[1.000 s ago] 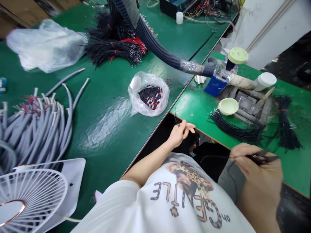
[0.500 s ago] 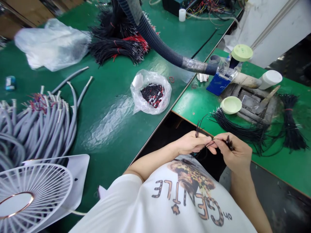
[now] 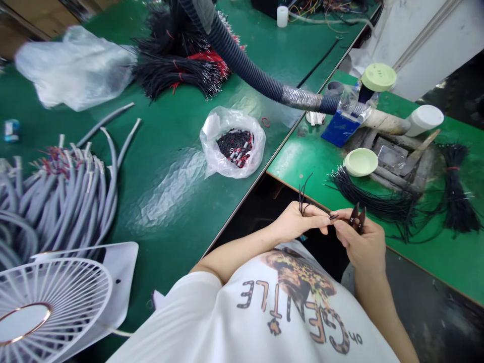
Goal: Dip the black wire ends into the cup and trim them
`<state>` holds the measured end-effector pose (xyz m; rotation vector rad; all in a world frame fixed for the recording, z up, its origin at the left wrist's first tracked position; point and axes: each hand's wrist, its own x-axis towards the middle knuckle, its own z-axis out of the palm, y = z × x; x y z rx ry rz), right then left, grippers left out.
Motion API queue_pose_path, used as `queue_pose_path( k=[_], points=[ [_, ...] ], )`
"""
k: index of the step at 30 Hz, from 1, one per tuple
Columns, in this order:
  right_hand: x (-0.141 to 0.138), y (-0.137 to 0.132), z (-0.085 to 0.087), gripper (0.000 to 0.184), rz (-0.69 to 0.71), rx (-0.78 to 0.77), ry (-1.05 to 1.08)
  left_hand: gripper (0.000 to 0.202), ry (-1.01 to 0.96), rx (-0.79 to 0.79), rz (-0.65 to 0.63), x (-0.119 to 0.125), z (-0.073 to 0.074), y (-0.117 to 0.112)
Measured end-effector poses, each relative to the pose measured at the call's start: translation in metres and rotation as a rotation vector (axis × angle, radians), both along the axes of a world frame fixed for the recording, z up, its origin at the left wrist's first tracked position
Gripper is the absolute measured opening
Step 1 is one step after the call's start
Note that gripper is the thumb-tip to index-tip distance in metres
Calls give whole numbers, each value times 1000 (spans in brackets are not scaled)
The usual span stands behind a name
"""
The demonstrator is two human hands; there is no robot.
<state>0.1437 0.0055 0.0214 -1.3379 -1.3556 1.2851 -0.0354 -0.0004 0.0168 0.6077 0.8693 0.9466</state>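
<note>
My left hand is closed in a pinch around several thin black wires, whose loose ends stick up above the fingers. The pinched wire ends come out by the thumb and forefinger, right at the fingertips of my right hand. That hand is closed as well, with a dark tool with two pointed blades tucked in its grip, points upward and apart. Whether the right fingertips touch the wires is too small to tell. Both hands are in front of the shirt, by the bench edge.
A bundle of black wires lies on the right bench beside a pale green bowl and a grimy tray. A plastic bag holds small black and red pieces. Overhead runs a ribbed hose. Grey cables and a fan are left.
The right hand has shifted slightly left and turned, so the tool's two points now stand up apart. The left hand and its wires have moved slightly left.
</note>
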Motion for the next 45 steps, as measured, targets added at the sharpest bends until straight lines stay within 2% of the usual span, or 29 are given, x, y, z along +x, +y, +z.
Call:
queue_pose_path(
  k=[4,12,20,26,34,45],
  points=[
    [-5,0,2,9,8,15,68,36,-11,19,-20,1,0,0],
    [-10,1,4,7,-43,99,3,30,-135,-20,-28,3,-6,2],
    [-10,3,3,5,-62,108,39,34,-73,-74,-40,-1,0,4],
    [-9,6,1,9,-58,113,17,26,-83,-54,-48,-3,1,5],
    [-8,8,-1,12,-32,127,-37,26,-27,-37,-60,-5,5,6],
    [-10,7,-1,8,1,99,18,35,-18,28,-38,-2,5,4]
  ],
)
